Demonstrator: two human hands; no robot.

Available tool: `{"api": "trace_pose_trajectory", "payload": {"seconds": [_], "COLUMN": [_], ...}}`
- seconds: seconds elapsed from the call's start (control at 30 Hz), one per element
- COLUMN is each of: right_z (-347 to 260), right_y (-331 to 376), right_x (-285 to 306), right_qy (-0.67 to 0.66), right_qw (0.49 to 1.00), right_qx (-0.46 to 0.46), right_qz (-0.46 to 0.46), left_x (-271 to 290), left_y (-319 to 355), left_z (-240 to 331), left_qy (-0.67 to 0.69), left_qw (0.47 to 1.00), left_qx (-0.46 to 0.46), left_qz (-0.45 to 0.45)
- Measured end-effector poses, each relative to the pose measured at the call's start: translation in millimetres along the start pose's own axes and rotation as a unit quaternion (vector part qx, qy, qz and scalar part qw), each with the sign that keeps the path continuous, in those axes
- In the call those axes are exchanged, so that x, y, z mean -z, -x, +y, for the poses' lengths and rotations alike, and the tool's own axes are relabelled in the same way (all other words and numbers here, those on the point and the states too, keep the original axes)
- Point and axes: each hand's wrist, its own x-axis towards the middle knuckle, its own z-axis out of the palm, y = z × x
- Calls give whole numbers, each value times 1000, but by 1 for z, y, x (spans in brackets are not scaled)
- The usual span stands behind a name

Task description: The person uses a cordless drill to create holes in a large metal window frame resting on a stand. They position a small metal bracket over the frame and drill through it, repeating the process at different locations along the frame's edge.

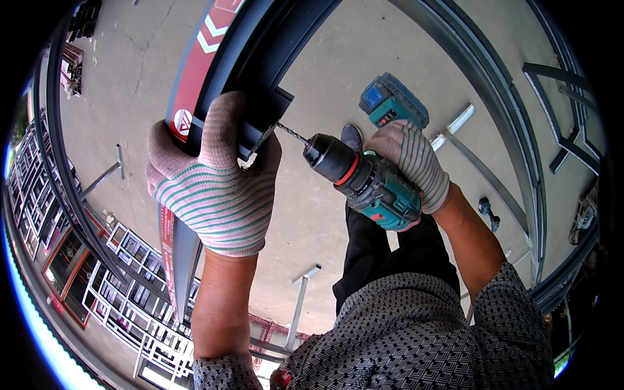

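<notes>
Patterned shirt (396,325) fills the near foreground. Left gloved hand (218,188) is wrapped around a dark grey metal profile (224,62) at far left; right gloved hand (406,156) is closed on the handle of a teal cordless drill (387,198). Twist bit (292,134) stands at the profile's end; contact unconfirmed. Judged: drill dense, battery-heavy, best held by its handle; profile stiff, smooth, possibly slippery, best gripped clear of the bit.
</notes>
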Motion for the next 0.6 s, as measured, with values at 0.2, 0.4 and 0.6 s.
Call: {"api": "trace_pose_trajectory", "payload": {"seconds": [0.2,0.4,0.6], "right_z": [1,-1,0], "right_y": [1,0,2], "right_x": [0,2,-4], "right_qy": [24,4,-30], "right_qw": [1000,1000,999], "right_qx": [14,9,14], "right_qz": [-1,10,27], "left_x": [1,-2,-2], "left_y": [0,1,1], "left_z": [0,-1,-2], "left_qy": [-4,-8,13], "left_qw": [1000,1000,1000], "left_qx": [0,-3,2], "left_qz": [9,15,11]}}
